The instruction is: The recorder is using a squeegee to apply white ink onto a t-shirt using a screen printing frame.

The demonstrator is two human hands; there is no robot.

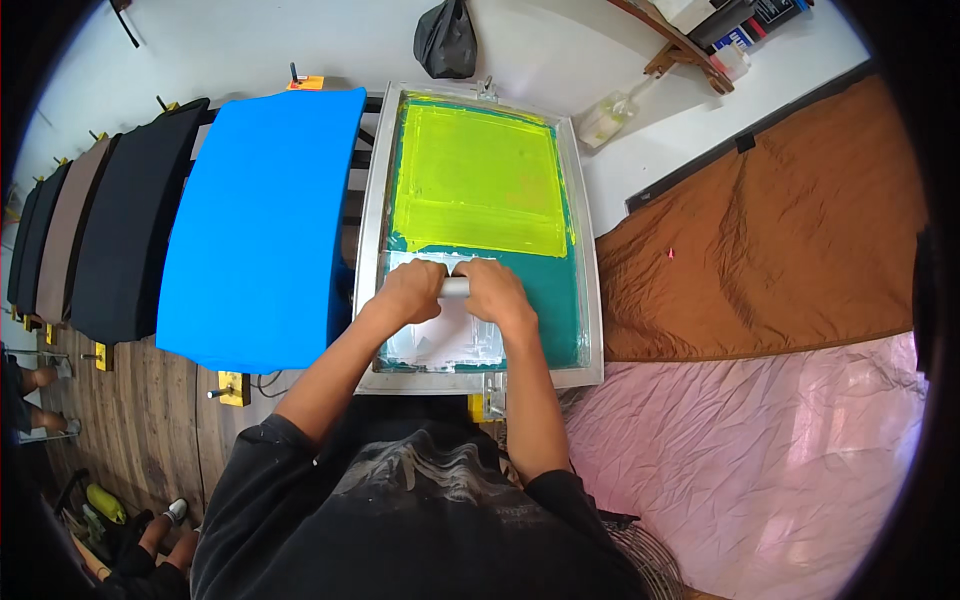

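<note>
A screen-printing frame [375, 200] with a metal rim lies in front of me, its mesh teal with a large yellow-green rectangle [478, 180] in the upper part. White ink [445, 340] is spread across the mesh's lower part. My left hand [408, 292] and my right hand [494, 292] both grip the silver handle of a squeegee [455, 287], side by side, near the lower middle of the screen. The squeegee's blade is hidden under my hands.
A blue garment [262, 230] lies on a pallet left of the frame, with dark and brown ones [120, 230] further left. Brown cloth [770, 230] and pink sheeting [760, 470] cover the right side. A black bag [446, 40] hangs on the wall; other people's legs [40, 400] show at the far left.
</note>
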